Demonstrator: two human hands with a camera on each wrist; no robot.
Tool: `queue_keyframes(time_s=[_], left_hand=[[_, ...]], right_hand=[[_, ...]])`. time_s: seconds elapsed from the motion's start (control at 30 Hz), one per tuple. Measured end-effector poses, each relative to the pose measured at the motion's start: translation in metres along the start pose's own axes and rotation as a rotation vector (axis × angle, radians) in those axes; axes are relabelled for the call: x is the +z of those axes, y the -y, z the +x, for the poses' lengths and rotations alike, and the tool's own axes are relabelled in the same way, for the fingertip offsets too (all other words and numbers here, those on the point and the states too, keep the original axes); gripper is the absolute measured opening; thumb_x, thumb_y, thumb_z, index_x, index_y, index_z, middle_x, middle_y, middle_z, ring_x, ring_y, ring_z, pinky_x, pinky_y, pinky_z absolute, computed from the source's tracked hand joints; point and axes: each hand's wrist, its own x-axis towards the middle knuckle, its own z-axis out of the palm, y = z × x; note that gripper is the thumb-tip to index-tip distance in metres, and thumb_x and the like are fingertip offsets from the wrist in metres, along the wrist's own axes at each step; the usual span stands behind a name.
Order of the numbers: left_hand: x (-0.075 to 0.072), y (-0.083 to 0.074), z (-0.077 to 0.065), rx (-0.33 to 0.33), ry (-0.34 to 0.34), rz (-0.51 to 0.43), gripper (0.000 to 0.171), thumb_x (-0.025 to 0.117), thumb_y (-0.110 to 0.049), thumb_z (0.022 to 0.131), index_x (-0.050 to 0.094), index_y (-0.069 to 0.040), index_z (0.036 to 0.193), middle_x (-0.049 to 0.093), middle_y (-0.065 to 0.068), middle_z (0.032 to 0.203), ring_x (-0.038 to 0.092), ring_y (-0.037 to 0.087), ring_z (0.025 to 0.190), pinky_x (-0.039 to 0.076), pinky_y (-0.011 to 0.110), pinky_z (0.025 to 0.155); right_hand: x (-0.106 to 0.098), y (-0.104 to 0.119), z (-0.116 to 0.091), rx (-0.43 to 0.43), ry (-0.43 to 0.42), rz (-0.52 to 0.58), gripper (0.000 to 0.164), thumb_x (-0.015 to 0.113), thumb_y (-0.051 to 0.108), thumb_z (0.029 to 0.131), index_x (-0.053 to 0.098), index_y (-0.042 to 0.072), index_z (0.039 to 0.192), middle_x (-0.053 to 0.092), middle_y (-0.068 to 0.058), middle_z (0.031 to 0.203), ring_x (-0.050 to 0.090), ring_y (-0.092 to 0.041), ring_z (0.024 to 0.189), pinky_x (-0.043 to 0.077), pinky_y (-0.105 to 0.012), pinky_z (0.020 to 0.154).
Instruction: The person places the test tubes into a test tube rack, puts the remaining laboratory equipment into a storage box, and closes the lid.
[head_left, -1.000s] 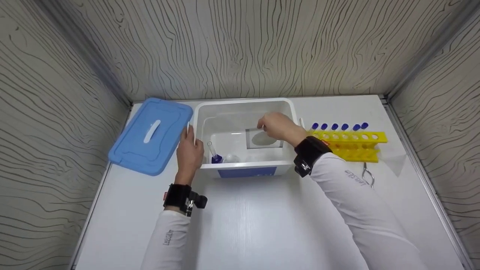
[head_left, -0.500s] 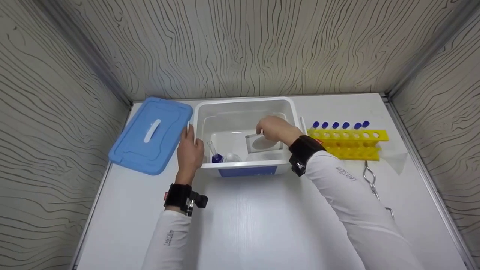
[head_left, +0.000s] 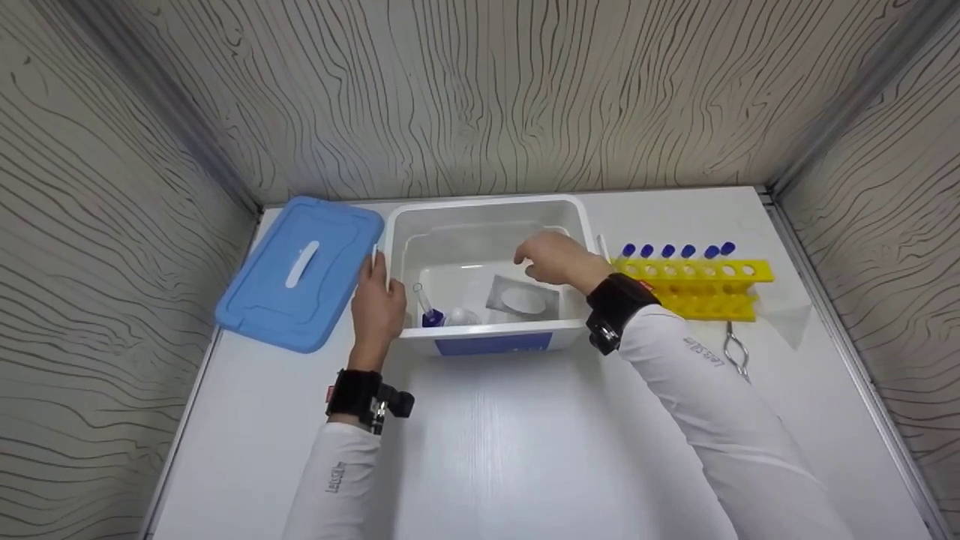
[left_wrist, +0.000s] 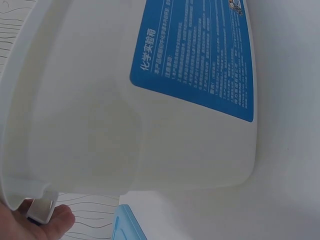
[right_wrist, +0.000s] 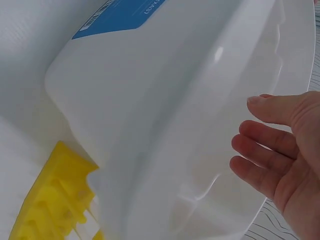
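My left hand [head_left: 379,304] grips the white handle [left_wrist: 42,209] at the left end of a white plastic box [head_left: 487,201]. Over the right part of the box's inside, my right hand [head_left: 559,259] is held with fingers loosely bent and nothing in them, as the right wrist view confirms. Below it on the box floor lies a square grey wire gauze [head_left: 495,301] with a pale round centre. In the box's front left corner, a glass cylinder [head_left: 423,300] with a blue base leans beside a clear rounded glass piece [head_left: 460,316].
A blue lid [head_left: 300,277] with a white handle lies left of the box. To the right stands a yellow test tube rack [head_left: 697,271] with several blue-capped tubes [head_left: 667,251]. Metal tongs [head_left: 736,351] lie before it, partly behind the right sleeve. Patterned walls enclose the table.
My right hand has let go of the wire gauze, which has dropped flat toward the front of the box floor. The left hand keeps its hold on the handle.
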Motion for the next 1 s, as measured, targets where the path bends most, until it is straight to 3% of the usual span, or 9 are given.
queue_keyframes(time_s=[0.2, 0.33, 0.7, 0.8, 0.93, 1.0], left_hand=[[0.001, 0.001, 0.000, 0.036, -0.023, -0.007, 0.059, 0.046, -0.013, 0.098, 0.031, 0.001, 0.153, 0.025, 0.021, 0.163, 0.033, 0.038, 0.148, 0.037, 0.052, 0.116], [0.000, 0.001, -0.001, 0.059, -0.038, -0.010, 0.058, 0.046, -0.011, 0.097, 0.033, 0.002, 0.152, 0.027, 0.022, 0.162, 0.035, 0.039, 0.146, 0.041, 0.052, 0.112], [-0.004, 0.003, 0.000, 0.026, -0.001, 0.000, 0.059, 0.043, -0.015, 0.100, 0.028, 0.000, 0.155, 0.021, 0.019, 0.165, 0.028, 0.037, 0.150, 0.036, 0.050, 0.117], [-0.004, 0.004, 0.000, 0.019, 0.004, 0.004, 0.059, 0.043, -0.015, 0.100, 0.028, 0.000, 0.155, 0.020, 0.020, 0.165, 0.026, 0.037, 0.151, 0.034, 0.050, 0.118], [-0.004, 0.004, 0.001, 0.007, 0.017, 0.005, 0.060, 0.044, -0.016, 0.100, 0.026, -0.001, 0.155, 0.019, 0.020, 0.165, 0.026, 0.038, 0.151, 0.032, 0.050, 0.120], [-0.004, 0.004, 0.001, 0.004, 0.018, 0.000, 0.060, 0.044, -0.016, 0.100, 0.027, -0.002, 0.156, 0.019, 0.019, 0.165, 0.025, 0.037, 0.151, 0.031, 0.050, 0.120]], right_hand=[[-0.001, -0.002, -0.006, -0.002, 0.003, 0.010, 0.030, 0.062, 0.015, 0.094, 0.070, 0.004, 0.121, 0.070, -0.015, 0.124, 0.064, -0.037, 0.117, 0.049, -0.050, 0.102], [-0.004, -0.003, -0.015, 0.020, -0.011, 0.088, 0.034, 0.059, 0.020, 0.097, 0.067, 0.005, 0.126, 0.068, -0.014, 0.129, 0.062, -0.035, 0.123, 0.047, -0.049, 0.107], [-0.012, -0.008, -0.050, 0.065, -0.165, 0.274, 0.039, 0.056, 0.027, 0.100, 0.061, 0.011, 0.135, 0.064, -0.012, 0.136, 0.060, -0.032, 0.126, 0.046, -0.051, 0.108], [-0.015, -0.012, -0.066, 0.060, -0.263, 0.316, 0.038, 0.056, 0.026, 0.101, 0.061, 0.011, 0.135, 0.065, -0.011, 0.135, 0.061, -0.033, 0.123, 0.048, -0.051, 0.105], [-0.018, -0.026, -0.097, 0.032, -0.506, 0.376, 0.033, 0.058, 0.021, 0.100, 0.065, 0.007, 0.129, 0.070, -0.014, 0.124, 0.066, -0.032, 0.111, 0.056, -0.049, 0.094], [-0.020, -0.035, -0.113, 0.031, -0.636, 0.391, 0.030, 0.060, 0.019, 0.099, 0.067, 0.005, 0.125, 0.071, -0.015, 0.119, 0.068, -0.029, 0.106, 0.058, -0.039, 0.090]])
